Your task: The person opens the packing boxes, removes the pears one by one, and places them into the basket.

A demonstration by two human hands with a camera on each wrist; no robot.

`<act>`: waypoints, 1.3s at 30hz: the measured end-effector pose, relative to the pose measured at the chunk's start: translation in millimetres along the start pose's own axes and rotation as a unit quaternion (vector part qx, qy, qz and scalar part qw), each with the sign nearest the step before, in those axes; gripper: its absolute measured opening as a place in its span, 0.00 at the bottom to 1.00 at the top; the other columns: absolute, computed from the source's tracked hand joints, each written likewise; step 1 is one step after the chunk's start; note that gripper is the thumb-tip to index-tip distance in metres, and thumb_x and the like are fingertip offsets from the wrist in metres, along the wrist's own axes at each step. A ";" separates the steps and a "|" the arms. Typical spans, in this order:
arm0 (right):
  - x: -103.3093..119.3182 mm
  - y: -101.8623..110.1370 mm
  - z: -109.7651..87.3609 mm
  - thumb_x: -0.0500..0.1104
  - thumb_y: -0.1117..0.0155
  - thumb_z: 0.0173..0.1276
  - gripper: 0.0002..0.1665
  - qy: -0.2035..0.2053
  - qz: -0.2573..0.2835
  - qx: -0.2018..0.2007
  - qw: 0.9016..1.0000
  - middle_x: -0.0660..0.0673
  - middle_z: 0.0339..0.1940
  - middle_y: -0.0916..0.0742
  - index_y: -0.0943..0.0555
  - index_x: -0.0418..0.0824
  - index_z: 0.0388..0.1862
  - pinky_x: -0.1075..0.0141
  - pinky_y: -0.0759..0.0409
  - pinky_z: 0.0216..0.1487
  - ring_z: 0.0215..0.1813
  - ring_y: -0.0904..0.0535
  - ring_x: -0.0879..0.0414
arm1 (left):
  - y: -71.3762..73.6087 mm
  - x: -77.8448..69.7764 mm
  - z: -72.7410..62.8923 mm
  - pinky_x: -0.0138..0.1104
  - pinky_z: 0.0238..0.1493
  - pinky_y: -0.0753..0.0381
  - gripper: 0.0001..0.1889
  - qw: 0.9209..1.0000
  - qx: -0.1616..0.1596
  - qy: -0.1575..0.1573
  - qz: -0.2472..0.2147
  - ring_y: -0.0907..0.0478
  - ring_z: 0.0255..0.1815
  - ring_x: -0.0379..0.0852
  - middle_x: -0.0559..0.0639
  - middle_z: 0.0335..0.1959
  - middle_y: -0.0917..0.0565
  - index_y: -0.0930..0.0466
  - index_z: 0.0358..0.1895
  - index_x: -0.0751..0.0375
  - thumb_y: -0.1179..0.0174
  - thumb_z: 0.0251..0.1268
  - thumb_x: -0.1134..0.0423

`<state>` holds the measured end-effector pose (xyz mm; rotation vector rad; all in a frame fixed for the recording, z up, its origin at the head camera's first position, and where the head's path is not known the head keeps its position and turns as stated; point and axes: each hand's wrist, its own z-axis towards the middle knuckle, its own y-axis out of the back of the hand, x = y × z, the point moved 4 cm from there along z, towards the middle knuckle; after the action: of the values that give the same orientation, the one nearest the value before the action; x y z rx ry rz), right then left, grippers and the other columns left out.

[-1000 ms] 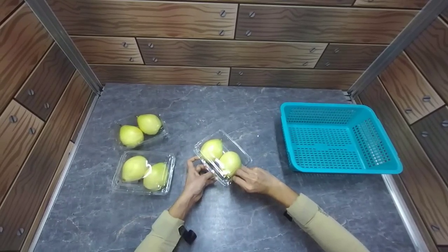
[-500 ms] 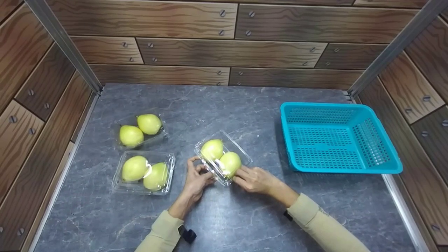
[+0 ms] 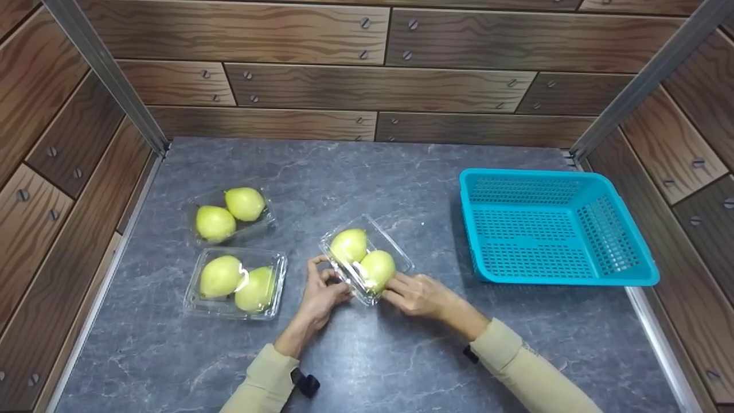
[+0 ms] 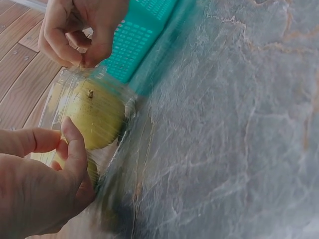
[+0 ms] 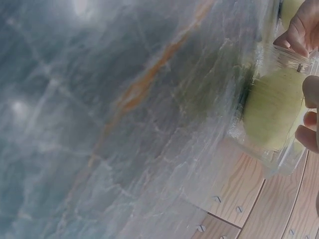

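Note:
A clear plastic clamshell box (image 3: 395, 246) with two yellow-green pears (image 3: 378, 269) sits at an angle in the middle of the table. At its near-left edge my left hand (image 3: 321, 295) pinches the rim between thumb and fingers. My right hand (image 3: 421, 293) grips the near-right corner with curled fingers. In the left wrist view, the left hand (image 4: 45, 184) and the right hand (image 4: 82, 32) hold the box's edge on either side of one pear (image 4: 97, 114). The right wrist view shows a pear (image 5: 274, 109) behind the clear wall, with the right fingers (image 5: 309, 137) partly cut off by the frame.
Two more clear boxes stand at the left: a nearer box (image 3: 192, 307) with two pears (image 3: 221, 276), and a farther box (image 3: 261, 226) with two pears (image 3: 245, 203). A turquoise plastic basket (image 3: 559, 278) stands at the right. Wood-patterned walls (image 3: 321, 86) enclose the table (image 3: 367, 172).

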<state>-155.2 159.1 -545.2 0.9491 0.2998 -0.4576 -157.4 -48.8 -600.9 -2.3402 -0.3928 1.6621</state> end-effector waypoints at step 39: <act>-52.4 18.5 -26.4 0.23 0.34 0.52 0.10 -0.354 0.216 -0.194 0.889 0.41 0.29 0.14 0.17 0.33 0.31 0.78 0.11 0.40 0.31 0.14 0.51 | -11.3 8.5 -22.7 0.34 0.35 0.06 0.41 0.998 -0.051 -0.019 -0.036 0.17 0.28 0.41 0.51 0.38 0.25 0.49 0.66 0.60 0.36 0.54 0.84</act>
<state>-192.5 203.0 -523.6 0.3862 -0.4701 -0.2875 -134.1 -36.1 -597.2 -2.3388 -0.5740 1.6924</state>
